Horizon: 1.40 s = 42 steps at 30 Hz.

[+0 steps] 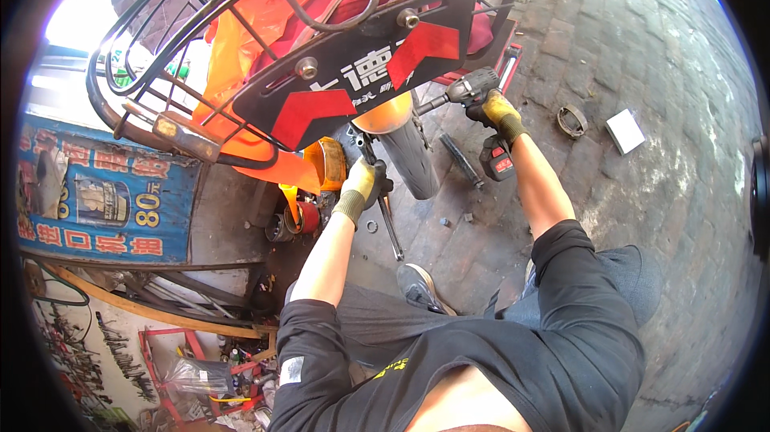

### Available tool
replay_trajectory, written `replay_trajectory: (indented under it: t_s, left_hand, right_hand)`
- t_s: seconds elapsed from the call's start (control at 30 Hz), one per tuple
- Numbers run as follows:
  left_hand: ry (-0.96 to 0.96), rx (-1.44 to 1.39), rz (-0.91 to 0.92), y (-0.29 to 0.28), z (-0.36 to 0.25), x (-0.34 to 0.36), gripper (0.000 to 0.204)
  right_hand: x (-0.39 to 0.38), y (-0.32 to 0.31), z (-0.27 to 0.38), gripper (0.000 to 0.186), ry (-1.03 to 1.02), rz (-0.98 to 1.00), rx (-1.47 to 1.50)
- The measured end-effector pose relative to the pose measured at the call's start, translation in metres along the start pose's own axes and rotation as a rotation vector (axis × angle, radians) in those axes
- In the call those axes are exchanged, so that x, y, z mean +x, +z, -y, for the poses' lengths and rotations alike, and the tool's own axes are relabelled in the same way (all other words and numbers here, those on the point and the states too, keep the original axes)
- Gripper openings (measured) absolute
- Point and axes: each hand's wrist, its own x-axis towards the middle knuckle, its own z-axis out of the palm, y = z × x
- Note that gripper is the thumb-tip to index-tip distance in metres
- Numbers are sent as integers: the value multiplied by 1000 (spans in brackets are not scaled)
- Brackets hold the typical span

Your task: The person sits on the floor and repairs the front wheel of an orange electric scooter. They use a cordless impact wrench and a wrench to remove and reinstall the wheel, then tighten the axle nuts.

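Note:
Gloved in yellow and dark grey, my right hand (499, 115) grips a cordless impact wrench (472, 87) with a red-and-black battery. Its long socket reaches left toward the wheel's axle area, though the fit at the tip is hidden. My left hand (362, 185), gloved alike, is closed around a long metal wrench (391, 230) on the wheel's left side. The wrench's upper end rises toward the hub, and its lower end hangs near my shoe. Between my hands stands a worn black tyre (409, 161) beneath an orange mudguard (383, 117).
Overhead, a wire basket (128, 83) holds orange and red cloth, with a black reflector plate (365, 71) on it. On the paving lie a dark bar (461, 161), a metal ring (572, 121), a white box (625, 131) and small nuts. A blue sign (172, 191) stands left.

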Motion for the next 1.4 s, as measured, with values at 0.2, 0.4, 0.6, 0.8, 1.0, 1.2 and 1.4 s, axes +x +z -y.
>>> replay_trajectory:
  t_s: [0.2, 0.4, 0.6, 0.8, 1.0, 1.2, 1.4]
  left_hand:
    - [-14, 35, 18, 3, -5, 2, 14]
    - [-44, 47, -15, 5, -17, -12, 16]
    - [2, 178, -40, 6, -21, -17, 19]
    - [11, 151, -57, 7, -23, -19, 20]
    - [-2, 144, -58, 7, -27, -23, 23]
    - [5, 142, -60, 7, -28, -23, 24]
    - [-17, 186, -38, 7, -36, -29, 25]
  right_hand:
    - [-1, 3, -2, 41, -32, -4, 8]
    - [-1, 1, -1, 47, 12, 9, 14]
    - [-2, 3, -1, 49, 16, 2, 18]
    - [-3, -1, 1, 48, 3, 44, 28]
    - [-1, 0, 0, 47, 6, 33, 28]
    - [2, 4, -3, 45, 11, 36, 65]
    - [5, 3, -3, 44, 17, 63, 46]
